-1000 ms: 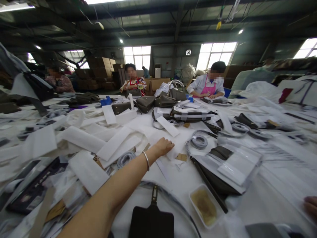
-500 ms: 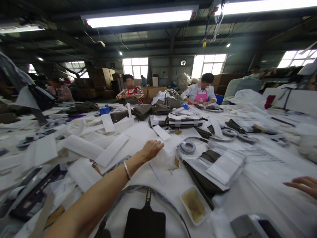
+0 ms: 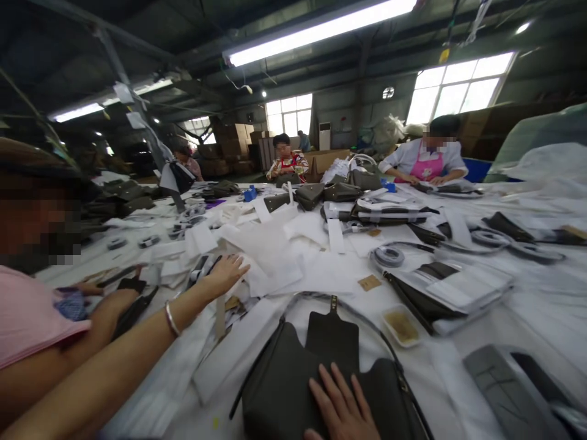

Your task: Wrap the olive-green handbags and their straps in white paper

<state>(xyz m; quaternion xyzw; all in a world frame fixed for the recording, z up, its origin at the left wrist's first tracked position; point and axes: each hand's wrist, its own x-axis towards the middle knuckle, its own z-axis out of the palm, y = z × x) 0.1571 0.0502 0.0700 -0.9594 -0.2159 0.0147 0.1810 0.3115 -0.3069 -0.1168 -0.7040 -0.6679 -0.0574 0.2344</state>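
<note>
A dark olive handbag point(image 3: 275, 379) lies at the front of the table with its flap point(image 3: 332, 342) laid out away from me and its strap looped around. My right hand point(image 3: 343, 406) rests flat on the bag's body, fingers spread. Stretched out to the left, my left hand point(image 3: 224, 275), with a bangle on its wrist, is over white packing sheets point(image 3: 279, 272). Its fingers are extended, and I see nothing held in them; whether they touch the sheets I cannot tell.
Right of the bag are a small tray of yellowish stuff point(image 3: 401, 325), a grey dispenser-like object point(image 3: 499, 385) and a partly wrapped bag point(image 3: 440, 293). A co-worker in pink point(image 3: 36, 311) sits close on my left. Another person in a pink apron point(image 3: 424, 162) works across the table.
The view has turned left and the bag shows more fully. My right hand has come from the far right onto the bag. My left hand's closed fingers have opened out; sheets near it have shifted.
</note>
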